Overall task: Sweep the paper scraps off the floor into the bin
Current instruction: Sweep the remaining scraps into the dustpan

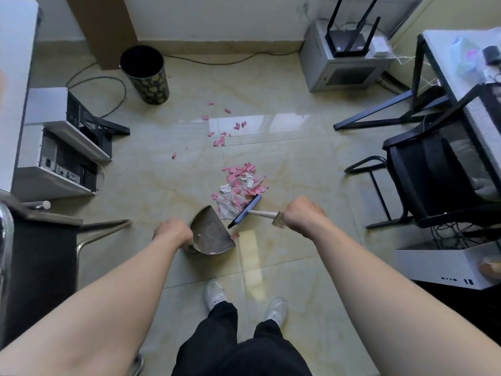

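I'm gripping the dustpan [212,236] in my left hand [173,230], the broom [249,208] in my right hand [303,215]. Scraps [241,183] are lying just beyond the dustpan, whose lip should be pressing flat.

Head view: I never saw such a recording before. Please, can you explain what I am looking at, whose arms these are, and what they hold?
There is no machine here. A person wears one camera on the head, looking down, so you see their own arms, legs and shoes. The left hand grips a grey dustpan set on the tiled floor; its handle is hidden under the hand. The right hand grips the handle of a broom, whose blue head lies against a pile of pink and white paper scraps just beyond the dustpan. More pink scraps lie scattered farther away, toward a dark bin standing upright near the wall. A black chair stands at the right.
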The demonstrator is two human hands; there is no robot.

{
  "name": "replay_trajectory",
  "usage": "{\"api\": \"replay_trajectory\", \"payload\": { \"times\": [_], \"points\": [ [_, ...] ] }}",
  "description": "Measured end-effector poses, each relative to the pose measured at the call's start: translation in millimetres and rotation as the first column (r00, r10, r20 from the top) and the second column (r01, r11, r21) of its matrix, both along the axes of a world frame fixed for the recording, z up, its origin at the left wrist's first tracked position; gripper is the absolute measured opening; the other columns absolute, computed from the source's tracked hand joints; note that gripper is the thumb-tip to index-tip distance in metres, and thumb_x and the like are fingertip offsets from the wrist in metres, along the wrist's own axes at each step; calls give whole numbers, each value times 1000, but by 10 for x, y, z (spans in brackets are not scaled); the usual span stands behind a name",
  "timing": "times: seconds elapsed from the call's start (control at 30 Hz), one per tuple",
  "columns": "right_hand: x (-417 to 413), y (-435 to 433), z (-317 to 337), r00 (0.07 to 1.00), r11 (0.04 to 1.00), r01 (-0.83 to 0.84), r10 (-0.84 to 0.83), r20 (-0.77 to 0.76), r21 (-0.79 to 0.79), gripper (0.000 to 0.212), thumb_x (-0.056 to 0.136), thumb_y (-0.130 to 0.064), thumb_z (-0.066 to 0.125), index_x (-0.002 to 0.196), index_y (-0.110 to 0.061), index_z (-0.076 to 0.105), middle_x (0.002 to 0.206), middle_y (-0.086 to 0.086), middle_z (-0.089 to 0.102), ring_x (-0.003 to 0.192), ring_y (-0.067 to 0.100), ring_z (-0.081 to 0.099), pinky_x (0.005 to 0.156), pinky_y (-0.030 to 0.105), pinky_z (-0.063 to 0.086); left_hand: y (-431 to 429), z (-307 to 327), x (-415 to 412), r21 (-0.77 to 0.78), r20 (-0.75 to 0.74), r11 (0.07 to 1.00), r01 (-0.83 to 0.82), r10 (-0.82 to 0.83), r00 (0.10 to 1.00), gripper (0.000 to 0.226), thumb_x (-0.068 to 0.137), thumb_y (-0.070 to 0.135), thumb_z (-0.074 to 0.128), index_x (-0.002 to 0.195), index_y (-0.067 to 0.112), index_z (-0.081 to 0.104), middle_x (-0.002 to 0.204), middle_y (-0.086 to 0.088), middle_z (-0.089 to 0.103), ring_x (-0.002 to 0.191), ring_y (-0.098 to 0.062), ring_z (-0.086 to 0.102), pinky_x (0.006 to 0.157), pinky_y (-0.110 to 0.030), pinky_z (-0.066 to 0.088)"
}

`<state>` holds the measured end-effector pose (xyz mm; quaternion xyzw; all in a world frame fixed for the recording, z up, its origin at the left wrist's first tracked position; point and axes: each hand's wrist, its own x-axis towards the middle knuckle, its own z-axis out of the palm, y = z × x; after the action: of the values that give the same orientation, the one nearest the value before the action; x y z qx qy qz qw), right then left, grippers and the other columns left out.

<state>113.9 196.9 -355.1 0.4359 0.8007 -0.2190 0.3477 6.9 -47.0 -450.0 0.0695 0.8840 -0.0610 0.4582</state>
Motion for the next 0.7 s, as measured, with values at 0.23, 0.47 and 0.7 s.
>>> {"api": "replay_trajectory", "payload": {
  "times": [0.23,0.47,0.7],
  "points": [
    [-26,106,127,997,998,-61,61,53,15,29,92,-7,56,65,-14,50,67,4,53,70,28,55,69,29,42,-24,37,-73,5,12,997,-82,82,997,28,83,18,58,104,5,71,111,-12,70,104,-28,67,85,-32,52],
    [57,134,-215,971,988,123,-139,-194,-95,14,79,-18,54,81,-16,67,54,2,65,70,30,70,63,29,49,-144,-56,19,5,-37,971,-238,238,970,24,82,17,61,100,5,70,107,-12,70,101,-28,68,83,-31,53],
    [237,447,-742,933,988,6,50,-355,153,25,88,-49,65,92,-25,72,91,5,73,92,34,67,67,33,48,-124,-177,88,-75,-108,965,-251,242,964,14,80,11,59,89,6,68,110,-14,69,105,-31,65,85,-33,51]
  ]
}}
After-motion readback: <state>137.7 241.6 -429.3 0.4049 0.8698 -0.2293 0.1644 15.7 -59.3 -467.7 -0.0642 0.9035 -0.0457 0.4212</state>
